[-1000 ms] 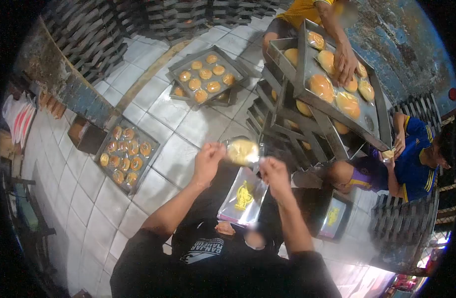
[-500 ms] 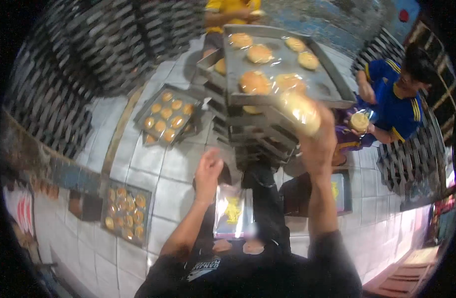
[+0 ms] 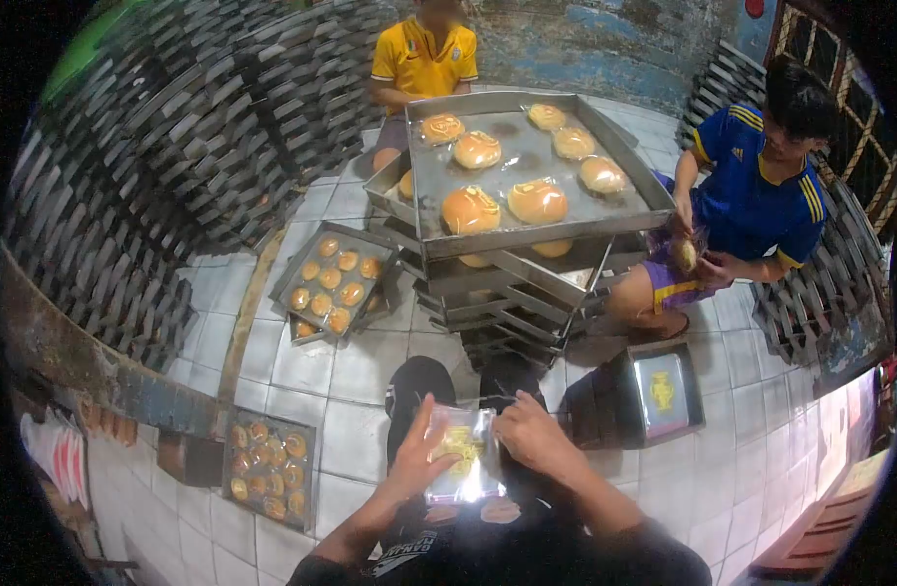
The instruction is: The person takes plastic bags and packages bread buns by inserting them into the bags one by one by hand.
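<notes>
A clear plastic bag with yellow print [image 3: 476, 451] lies on my lap, apparently on top of others like it. At its left edge, my left hand [image 3: 417, 461] has its fingers stretched upward and its thumb spread over the plastic. My right hand [image 3: 538, 438] has its fingertips pinched together at the bag's upper right corner. Beyond my knees, a metal tray [image 3: 526, 236] tops a stack of trays and carries several round buns in clear wrapping, among them a glossy wrapped bun [image 3: 537, 200] near the front edge.
Trays of buns lie on the tiled floor to the left, one farther [image 3: 312, 227], one nearer [image 3: 313, 459]. A dark box [image 3: 704, 415] with printed bags is at right. Co-workers in yellow [image 3: 427, 63] and blue [image 3: 756, 161] sit beyond; the blue-shirted one holds a bagged bun [image 3: 685, 256].
My right hand has let go of a wrapped bun, now on the upper tray's right side, and come down to the bag. The left hand has dropped onto the bag's left edge.
</notes>
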Action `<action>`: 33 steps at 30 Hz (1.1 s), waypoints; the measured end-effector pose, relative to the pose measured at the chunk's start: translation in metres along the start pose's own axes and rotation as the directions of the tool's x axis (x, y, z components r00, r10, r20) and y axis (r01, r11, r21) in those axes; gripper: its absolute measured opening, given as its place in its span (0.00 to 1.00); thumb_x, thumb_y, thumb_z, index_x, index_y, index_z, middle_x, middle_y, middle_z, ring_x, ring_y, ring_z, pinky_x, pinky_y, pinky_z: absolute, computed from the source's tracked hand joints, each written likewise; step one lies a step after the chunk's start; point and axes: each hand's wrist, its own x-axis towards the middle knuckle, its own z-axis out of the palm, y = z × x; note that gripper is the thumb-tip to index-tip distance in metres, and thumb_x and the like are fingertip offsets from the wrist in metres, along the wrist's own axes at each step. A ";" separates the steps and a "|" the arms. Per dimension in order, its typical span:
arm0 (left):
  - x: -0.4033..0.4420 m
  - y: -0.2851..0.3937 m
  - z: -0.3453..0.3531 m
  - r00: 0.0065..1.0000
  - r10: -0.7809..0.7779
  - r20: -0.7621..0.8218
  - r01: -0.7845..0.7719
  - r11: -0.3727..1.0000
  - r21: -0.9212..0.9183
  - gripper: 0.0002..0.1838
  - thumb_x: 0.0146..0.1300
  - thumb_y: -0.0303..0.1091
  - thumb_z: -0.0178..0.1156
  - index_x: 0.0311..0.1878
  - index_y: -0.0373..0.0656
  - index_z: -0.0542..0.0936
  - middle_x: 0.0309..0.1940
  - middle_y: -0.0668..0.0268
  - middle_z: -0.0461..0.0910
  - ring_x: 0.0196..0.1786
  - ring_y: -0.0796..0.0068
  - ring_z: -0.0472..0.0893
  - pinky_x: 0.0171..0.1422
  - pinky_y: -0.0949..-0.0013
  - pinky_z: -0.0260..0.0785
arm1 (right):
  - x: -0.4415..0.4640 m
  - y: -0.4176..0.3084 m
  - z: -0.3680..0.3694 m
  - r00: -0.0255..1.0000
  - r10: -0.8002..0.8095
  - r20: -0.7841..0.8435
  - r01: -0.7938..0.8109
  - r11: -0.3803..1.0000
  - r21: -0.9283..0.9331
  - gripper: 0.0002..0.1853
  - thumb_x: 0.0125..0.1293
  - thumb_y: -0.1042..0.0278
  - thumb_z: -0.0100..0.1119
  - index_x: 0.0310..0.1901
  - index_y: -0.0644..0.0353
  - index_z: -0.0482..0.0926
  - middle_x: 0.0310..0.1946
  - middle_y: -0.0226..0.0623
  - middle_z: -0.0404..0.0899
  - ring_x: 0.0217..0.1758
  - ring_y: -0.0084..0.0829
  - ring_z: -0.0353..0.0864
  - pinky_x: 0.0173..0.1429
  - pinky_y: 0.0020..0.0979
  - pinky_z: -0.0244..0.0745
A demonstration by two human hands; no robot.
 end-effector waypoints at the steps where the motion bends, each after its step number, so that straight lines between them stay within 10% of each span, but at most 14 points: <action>1: -0.006 -0.018 0.001 0.958 -0.196 0.209 0.241 0.946 -0.216 0.14 0.68 0.35 0.69 0.54 0.41 0.88 0.61 0.54 0.83 0.63 0.61 0.82 0.66 0.62 0.75 | 0.002 0.002 -0.009 0.995 -0.012 0.101 0.006 0.998 0.059 0.13 0.64 0.69 0.70 0.49 0.60 0.82 0.37 0.42 0.82 0.48 0.46 0.82 0.67 0.44 0.75; 3: -0.006 -0.035 -0.003 0.842 -0.369 0.394 0.507 0.792 -0.341 0.16 0.73 0.37 0.67 0.54 0.35 0.87 0.53 0.54 0.89 0.54 0.68 0.87 0.60 0.67 0.79 | 0.005 0.013 -0.037 0.996 -0.062 0.071 0.047 0.980 0.192 0.08 0.67 0.71 0.66 0.46 0.61 0.83 0.32 0.42 0.83 0.46 0.47 0.83 0.61 0.44 0.79; 5: 0.012 -0.029 -0.013 0.741 -0.384 0.550 0.594 0.757 -0.271 0.17 0.73 0.38 0.67 0.54 0.35 0.87 0.40 0.61 0.91 0.38 0.71 0.89 0.48 0.68 0.81 | 0.011 0.030 -0.052 0.820 0.150 0.552 -0.571 0.187 0.799 0.09 0.68 0.70 0.65 0.47 0.62 0.83 0.34 0.41 0.84 0.48 0.43 0.85 0.55 0.41 0.81; 6: 0.008 -0.049 -0.001 0.842 -0.422 0.336 0.520 0.801 -0.297 0.13 0.73 0.36 0.66 0.48 0.34 0.87 0.33 0.63 0.88 0.34 0.75 0.87 0.41 0.69 0.80 | 0.018 0.030 -0.053 0.794 0.388 0.468 -0.608 0.496 0.620 0.10 0.71 0.69 0.64 0.50 0.63 0.83 0.35 0.38 0.85 0.44 0.34 0.86 0.51 0.36 0.80; 7: 0.024 -0.035 -0.012 0.826 -0.464 0.320 0.561 0.623 -0.544 0.12 0.72 0.35 0.66 0.39 0.34 0.86 0.29 0.65 0.86 0.34 0.74 0.87 0.39 0.70 0.80 | 0.020 0.038 -0.057 0.793 0.383 0.474 -0.609 0.522 0.597 0.10 0.71 0.69 0.64 0.50 0.63 0.83 0.35 0.38 0.85 0.44 0.34 0.86 0.51 0.36 0.80; 9: 0.034 -0.051 -0.014 0.814 -0.565 0.137 0.508 0.578 -0.639 0.12 0.75 0.36 0.64 0.38 0.36 0.82 0.26 0.64 0.84 0.34 0.71 0.88 0.38 0.69 0.81 | 0.014 0.054 -0.062 0.972 0.232 -0.039 -0.235 0.970 -0.068 0.18 0.69 0.58 0.69 0.53 0.63 0.83 0.38 0.43 0.86 0.44 0.39 0.88 0.51 0.37 0.81; 11: 0.046 -0.049 -0.013 0.768 -0.630 0.112 0.466 0.430 -0.774 0.13 0.76 0.38 0.62 0.39 0.38 0.80 0.29 0.64 0.83 0.34 0.71 0.87 0.38 0.68 0.81 | 0.043 0.041 -0.114 0.886 0.372 -0.277 -0.275 0.902 0.333 0.16 0.71 0.57 0.66 0.48 0.63 0.84 0.39 0.43 0.86 0.44 0.39 0.88 0.52 0.39 0.80; 14: 0.035 -0.078 0.008 0.747 -0.646 0.156 0.432 0.294 -0.853 0.13 0.79 0.41 0.59 0.41 0.40 0.78 0.34 0.63 0.82 0.36 0.68 0.88 0.39 0.66 0.82 | 0.084 0.075 -0.155 0.721 0.483 -0.497 -0.380 0.875 0.298 0.13 0.73 0.61 0.62 0.45 0.65 0.83 0.36 0.48 0.83 0.43 0.45 0.86 0.51 0.45 0.77; 19: 0.027 -0.088 0.022 0.792 -0.592 0.146 0.429 0.372 -0.823 0.14 0.80 0.39 0.58 0.40 0.38 0.78 0.28 0.63 0.83 0.32 0.69 0.88 0.37 0.68 0.82 | 0.136 0.165 -0.167 0.798 0.374 -0.473 -0.486 0.863 -0.137 0.14 0.75 0.63 0.60 0.49 0.67 0.80 0.41 0.56 0.82 0.48 0.57 0.82 0.52 0.48 0.75; 25: 0.022 -0.088 0.024 0.797 -0.591 0.124 0.385 0.340 -0.858 0.12 0.79 0.40 0.59 0.41 0.41 0.78 0.30 0.68 0.81 0.31 0.72 0.87 0.38 0.67 0.83 | 0.146 0.194 -0.145 0.815 0.381 -0.436 -0.363 0.923 0.126 0.22 0.76 0.62 0.58 0.63 0.69 0.76 0.58 0.62 0.79 0.62 0.59 0.80 0.63 0.46 0.74; 29: 0.021 -0.095 0.024 0.816 -0.565 0.124 0.372 0.348 -0.861 0.12 0.79 0.41 0.59 0.43 0.41 0.79 0.31 0.67 0.82 0.32 0.70 0.88 0.39 0.66 0.83 | 0.186 0.185 -0.156 0.739 0.633 -0.232 -0.667 0.736 -0.114 0.27 0.72 0.50 0.61 0.52 0.72 0.85 0.48 0.64 0.86 0.53 0.57 0.88 0.59 0.48 0.79; 33: 0.022 -0.088 0.021 0.830 -0.542 0.129 0.373 0.370 -0.851 0.13 0.79 0.41 0.58 0.43 0.41 0.78 0.33 0.65 0.83 0.33 0.68 0.89 0.40 0.65 0.83 | 0.191 0.183 -0.136 0.731 0.638 -0.243 -0.621 0.769 0.151 0.36 0.63 0.38 0.68 0.48 0.74 0.86 0.44 0.63 0.88 0.51 0.55 0.89 0.56 0.48 0.81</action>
